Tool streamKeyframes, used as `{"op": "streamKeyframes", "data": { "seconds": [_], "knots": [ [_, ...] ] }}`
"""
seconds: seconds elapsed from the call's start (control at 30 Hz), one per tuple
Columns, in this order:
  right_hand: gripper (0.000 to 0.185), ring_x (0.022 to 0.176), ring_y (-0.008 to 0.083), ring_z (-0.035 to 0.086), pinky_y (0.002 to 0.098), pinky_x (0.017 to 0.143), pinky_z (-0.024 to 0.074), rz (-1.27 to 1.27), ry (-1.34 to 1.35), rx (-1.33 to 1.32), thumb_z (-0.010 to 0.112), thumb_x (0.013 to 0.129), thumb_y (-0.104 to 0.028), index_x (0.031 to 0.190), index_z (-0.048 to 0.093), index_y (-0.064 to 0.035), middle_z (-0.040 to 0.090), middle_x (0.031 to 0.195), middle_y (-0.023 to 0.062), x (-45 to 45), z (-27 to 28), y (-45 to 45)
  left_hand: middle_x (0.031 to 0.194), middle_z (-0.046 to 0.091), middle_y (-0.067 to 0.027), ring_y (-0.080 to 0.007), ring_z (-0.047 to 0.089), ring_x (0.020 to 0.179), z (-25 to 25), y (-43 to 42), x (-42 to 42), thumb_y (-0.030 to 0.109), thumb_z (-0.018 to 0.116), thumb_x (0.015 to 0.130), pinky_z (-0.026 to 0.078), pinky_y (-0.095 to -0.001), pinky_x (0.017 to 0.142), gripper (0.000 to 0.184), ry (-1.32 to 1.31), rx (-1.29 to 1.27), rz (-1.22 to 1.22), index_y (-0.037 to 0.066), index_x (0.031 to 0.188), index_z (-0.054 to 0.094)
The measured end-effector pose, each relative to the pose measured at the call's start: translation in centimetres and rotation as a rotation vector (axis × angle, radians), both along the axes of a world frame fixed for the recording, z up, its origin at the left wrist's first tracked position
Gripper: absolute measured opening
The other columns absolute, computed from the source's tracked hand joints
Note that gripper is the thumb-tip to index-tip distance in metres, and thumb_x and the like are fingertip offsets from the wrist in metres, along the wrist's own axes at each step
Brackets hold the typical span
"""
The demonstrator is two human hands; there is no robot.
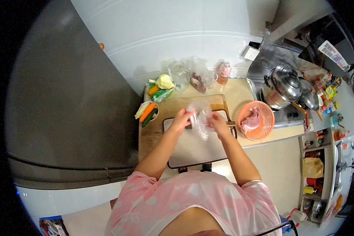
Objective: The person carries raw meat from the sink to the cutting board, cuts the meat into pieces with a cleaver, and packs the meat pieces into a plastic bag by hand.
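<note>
A clear plastic bag [200, 124] hangs crumpled between my two hands, over a white cutting board [196, 151] with a dark rim. My left hand [182, 120] pinches the bag's left side, and my right hand [218, 123] grips its right side. Under the hands lies a knife, mostly hidden; its wooden handle [231, 124] sticks out to the right of my right hand. Further right, an orange plastic basket [270, 122] holds a piece of pink raw meat [251, 121].
At the left are a bowl with a carrot [147, 112] and a cucumber [150, 117], and a cabbage [165, 82]. Behind stand a glass pitcher [179, 76], a bagged dark item [198, 82] and a bottle [224, 73]. A steel pot [282, 88] sits on the stove at right.
</note>
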State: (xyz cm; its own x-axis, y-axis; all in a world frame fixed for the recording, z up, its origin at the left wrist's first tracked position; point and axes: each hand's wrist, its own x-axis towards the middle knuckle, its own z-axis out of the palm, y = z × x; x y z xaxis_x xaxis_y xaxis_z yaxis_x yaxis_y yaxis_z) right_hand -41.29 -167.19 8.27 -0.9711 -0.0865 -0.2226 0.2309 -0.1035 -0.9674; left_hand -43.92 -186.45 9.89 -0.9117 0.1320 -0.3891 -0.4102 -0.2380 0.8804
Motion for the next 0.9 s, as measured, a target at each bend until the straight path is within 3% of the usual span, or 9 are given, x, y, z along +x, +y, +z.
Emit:
{"op": "streamKeyframes", "data": {
  "seconds": [0.1,0.23,0.33,0.4,0.5,0.6,0.73,0.8,0.9],
  "knots": [
    [0.014,0.068,0.0124,0.058,0.0253,0.06,0.0487,-0.075,-0.178,-0.154,0.051,0.089,-0.014,0.097,0.059,-0.0059,0.062,0.082,0.003,-0.6,1.2,1.9,0.102,0.063,-0.0107,-0.0213,0.062,0.09,-1.2,-2.9,-1.1,0.024,0.054,0.09,0.051,-0.0392,0.082,0.022,-0.022,0.166,-0.085,0.007,0.104,0.054],
    [0.024,0.056,0.0128,0.055,0.0242,0.052,0.0457,-0.053,-0.233,-0.141,0.045,0.09,-0.021,0.099,0.061,-0.0055,0.059,0.071,0.0019,-1.1,1.5,3.6,0.098,0.062,-0.0112,-0.0227,0.061,0.087,-2.6,-4.6,-1.4,0.022,0.05,0.091,0.051,-0.0434,0.081,0.018,-0.084,0.303,-0.076,0.008,0.101,0.053],
    [0.029,0.051,0.0127,0.051,0.0239,0.048,0.0412,0.091,-0.29,-0.354,0.044,0.092,-0.025,0.1,0.062,-0.0045,0.055,0.067,0.0012,-1.8,0.5,5.1,0.093,0.06,-0.0098,-0.0225,0.059,0.084,-3.9,-5.6,-1.9,0.026,0.049,0.093,0.05,-0.0442,0.082,0.02,-0.115,0.366,-0.096,0.008,0.103,0.051],
    [0.028,0.054,0.011,0.05,0.0251,0.05,0.0407,0.141,-0.335,-0.359,0.044,0.093,-0.027,0.098,0.061,-0.0058,0.056,0.067,0.001,-2.4,0.5,5.9,0.09,0.059,-0.0087,-0.0219,0.058,0.082,-3.8,-6.4,-2.1,0.03,0.049,0.093,0.049,-0.0433,0.084,0.024,-0.12,0.387,-0.137,0.009,0.104,0.051],
    [0.03,0.056,0.0129,0.049,0.0249,0.054,0.041,0.116,-0.27,-0.276,0.044,0.093,-0.028,0.097,0.061,-0.0043,0.056,0.068,0.0017,-3.0,1.4,6.0,0.086,0.059,-0.0064,-0.0243,0.056,0.092,-2.7,-6.3,-1.8,0.039,0.047,0.094,0.043,-0.0476,0.094,0.033,-0.073,0.311,-0.003,0.01,0.106,0.055],
    [0.028,0.06,0.0144,0.051,0.0268,0.062,0.0439,0.078,-0.17,-0.276,0.043,0.093,-0.026,0.093,0.06,-0.0045,0.057,0.072,0.0027,-3.9,2.0,6.3,0.084,0.059,-0.0057,-0.0221,0.054,0.094,-0.3,-6.4,-1.7,0.048,0.037,0.096,0.04,-0.0401,0.094,0.044,-0.02,0.156,0.029,0.009,0.098,0.056],
    [0.022,0.066,0.0141,0.055,0.0313,0.073,0.0469,0.057,-0.176,-0.469,0.042,0.093,-0.024,0.086,0.056,-0.0075,0.06,0.078,0.004,-4.0,4.1,5.9,0.082,0.058,-0.0055,-0.0196,0.054,0.086,-0.3,-7.8,-3.0,0.057,0.028,0.096,0.04,-0.0347,0.087,0.056,0.084,-0.048,-0.29,0.009,0.089,0.055],
    [0.021,0.065,0.0146,0.054,0.0328,0.073,0.0481,0.081,-0.166,-0.511,0.042,0.093,-0.024,0.084,0.054,-0.0089,0.059,0.076,0.0033,-4.5,2.7,5.9,0.081,0.058,-0.0054,-0.0183,0.054,0.082,-0.2,-7.8,-3.3,0.06,0.024,0.095,0.041,-0.0342,0.083,0.06,0.076,-0.112,-0.322,0.009,0.085,0.054],
    [0.02,0.06,0.0138,0.05,0.0324,0.066,0.0481,0.048,-0.259,-0.594,0.042,0.093,-0.023,0.082,0.052,-0.0107,0.054,0.07,0.0013,-5.0,0.8,5.9,0.084,0.058,-0.0056,-0.019,0.056,0.082,-0.2,-6.8,-3.2,0.061,0.026,0.094,0.043,-0.0349,0.084,0.06,0.031,-0.113,-0.096,0.008,0.089,0.054]
  ]
}}
